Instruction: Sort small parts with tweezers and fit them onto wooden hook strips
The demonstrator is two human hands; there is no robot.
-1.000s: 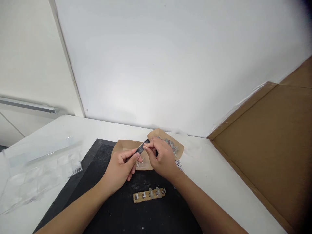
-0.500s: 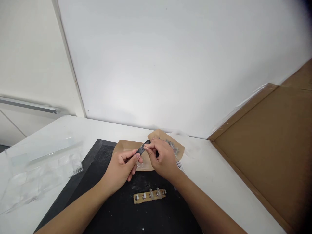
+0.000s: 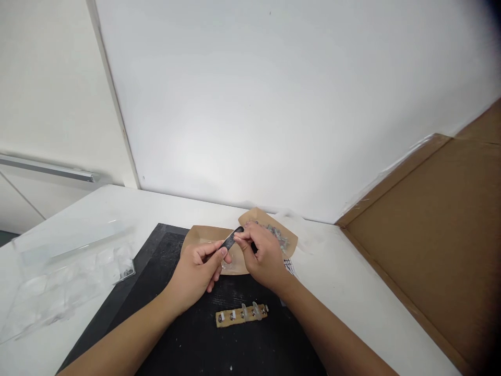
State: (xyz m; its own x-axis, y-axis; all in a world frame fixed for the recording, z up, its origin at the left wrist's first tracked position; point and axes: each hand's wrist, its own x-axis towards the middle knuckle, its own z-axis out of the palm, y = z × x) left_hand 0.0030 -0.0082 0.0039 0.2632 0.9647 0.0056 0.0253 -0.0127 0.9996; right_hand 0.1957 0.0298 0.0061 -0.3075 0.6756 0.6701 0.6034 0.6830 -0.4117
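Gripping a black bar (image 3: 230, 241) in my left hand (image 3: 199, 269) and right hand (image 3: 265, 256) above the left tray (image 3: 194, 234), I appear partway: two clear pieces (image 3: 257, 310) stand on the near strip (image 3: 227, 323), none on its leftmost stud (image 3: 220, 318).

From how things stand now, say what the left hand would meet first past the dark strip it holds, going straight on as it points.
Probably the right hand, at the far end of the dark strip; depth is hard to judge from one view.
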